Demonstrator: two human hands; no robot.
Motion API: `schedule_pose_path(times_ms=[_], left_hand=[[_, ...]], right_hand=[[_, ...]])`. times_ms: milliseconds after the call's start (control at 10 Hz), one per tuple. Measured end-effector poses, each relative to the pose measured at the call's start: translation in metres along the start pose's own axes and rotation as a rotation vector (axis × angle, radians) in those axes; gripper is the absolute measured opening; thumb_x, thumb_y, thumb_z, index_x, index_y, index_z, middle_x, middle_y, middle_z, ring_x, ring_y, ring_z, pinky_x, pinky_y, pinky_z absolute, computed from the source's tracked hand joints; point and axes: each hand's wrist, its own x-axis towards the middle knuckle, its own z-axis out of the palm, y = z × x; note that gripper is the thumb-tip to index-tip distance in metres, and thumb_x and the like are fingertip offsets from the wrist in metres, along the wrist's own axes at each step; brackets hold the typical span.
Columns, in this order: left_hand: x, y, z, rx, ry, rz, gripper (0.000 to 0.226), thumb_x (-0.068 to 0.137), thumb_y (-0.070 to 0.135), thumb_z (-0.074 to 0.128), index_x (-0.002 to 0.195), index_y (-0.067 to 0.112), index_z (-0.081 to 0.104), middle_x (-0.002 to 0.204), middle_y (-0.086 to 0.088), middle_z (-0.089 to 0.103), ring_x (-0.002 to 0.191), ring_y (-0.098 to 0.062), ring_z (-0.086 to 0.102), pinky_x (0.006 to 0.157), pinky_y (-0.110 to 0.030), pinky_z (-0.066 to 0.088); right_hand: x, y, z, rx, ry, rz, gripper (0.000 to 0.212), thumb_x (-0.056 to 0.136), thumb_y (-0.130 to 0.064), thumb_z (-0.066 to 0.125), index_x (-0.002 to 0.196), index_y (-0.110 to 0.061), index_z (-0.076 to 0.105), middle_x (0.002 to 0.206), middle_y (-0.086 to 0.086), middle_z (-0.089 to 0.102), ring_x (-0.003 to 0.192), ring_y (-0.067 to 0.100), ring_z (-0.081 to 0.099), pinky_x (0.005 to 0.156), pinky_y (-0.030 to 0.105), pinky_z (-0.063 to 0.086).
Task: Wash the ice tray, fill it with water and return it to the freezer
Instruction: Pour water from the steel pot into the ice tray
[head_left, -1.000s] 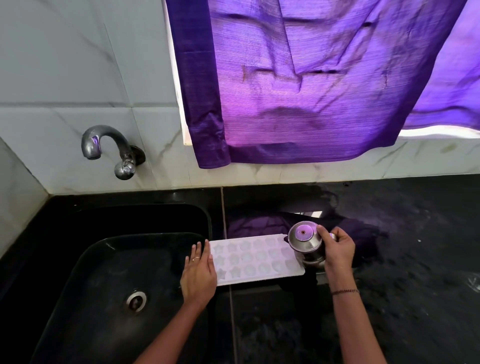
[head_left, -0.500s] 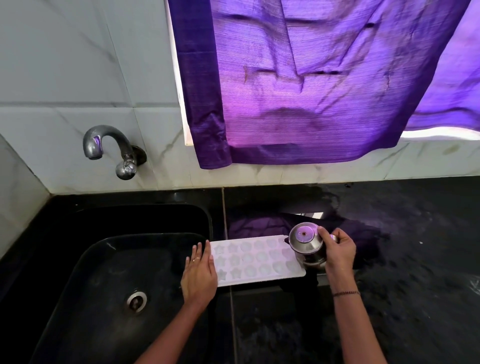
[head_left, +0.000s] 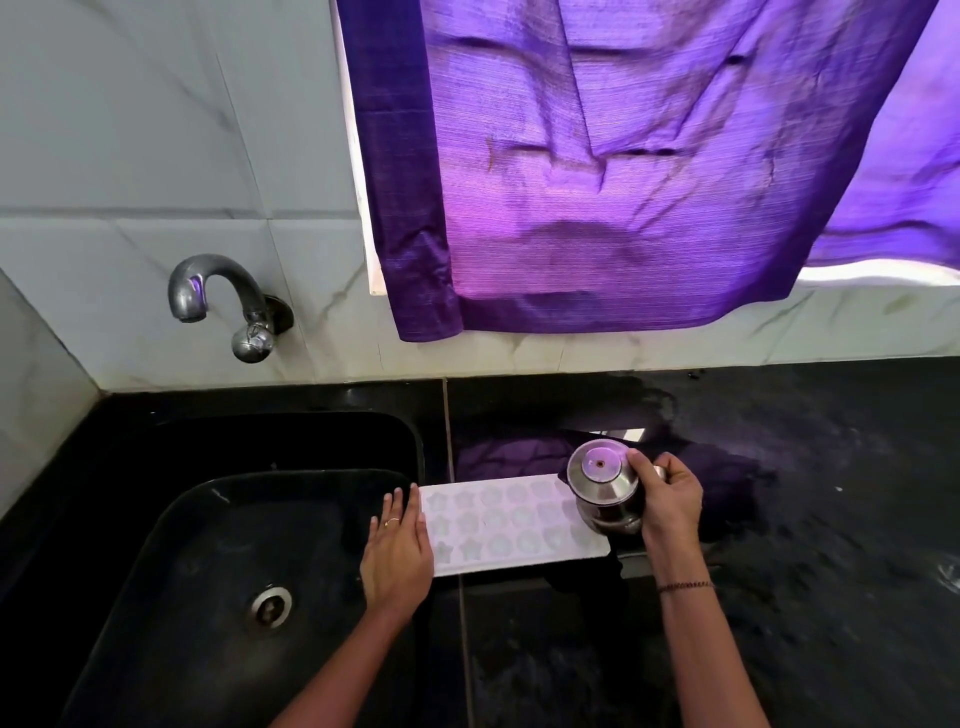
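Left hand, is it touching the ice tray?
Touching. The head view shows the left hand lying flat, its edge overlapping the left end of the ice tray, with no gap between.

The black counter (head_left: 805, 623) had a black sink (head_left: 171, 525) set into its left part. A white tray (head_left: 498, 525) lay flat on the counter just right of the sink, its left end at the sink's rim and its long side running left to right across a seam (head_left: 464, 623) in the stone. A wet patch (head_left: 737, 467) spread on the counter by the tray's far right end.
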Motion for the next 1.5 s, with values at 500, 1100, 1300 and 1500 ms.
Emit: schedule_pose_path(times_ms=[500,1100,1300,1500], left_hand=[[0.0,0.0,0.0,-0.008,0.006,-0.002,0.078,0.083,0.045,-0.009,0.147,0.016,0.026,0.154,-0.004,0.028,0.145,-0.016,0.017,0.117,-0.031,0.011],[0.001,-0.001,0.001,0.025,-0.004,-0.001,0.079,0.083,0.044,-0.011,0.148,0.016,0.025,0.154,-0.004,0.027,0.145,-0.016,0.016,0.118,-0.031,0.011],[0.001,-0.001,0.001,0.019,-0.005,0.002,0.079,0.083,0.044,-0.01,0.147,0.016,0.025,0.154,-0.004,0.028,0.145,-0.017,0.017,0.118,-0.032,0.012],[0.001,-0.001,0.001,0.025,-0.01,0.003,0.079,0.082,0.044,-0.011,0.148,0.016,0.024,0.155,-0.004,0.026,0.145,-0.016,0.015,0.118,-0.031,0.011]], right_hand=[[-0.007,-0.006,0.01,-0.189,-0.079,-0.073,0.045,0.079,-0.004,0.071,0.058,-0.016,0.033,0.057,0.002,0.031,0.055,0.011,0.027,0.05,0.024,0.029],[-0.005,-0.004,0.01,-0.104,-0.078,-0.021,0.045,0.078,-0.005,0.072,0.058,-0.018,0.033,0.059,0.002,0.033,0.058,0.012,0.031,0.054,0.026,0.032],[-0.006,-0.004,0.014,-0.014,-0.059,0.011,0.045,0.08,-0.005,0.07,0.058,-0.017,0.033,0.049,-0.008,0.035,0.047,0.003,0.032,0.046,0.014,0.034],[-0.011,-0.003,0.021,-0.028,-0.076,0.012,0.045,0.08,-0.005,0.07,0.058,-0.017,0.033,0.052,-0.004,0.035,0.05,0.006,0.033,0.05,0.018,0.035]])
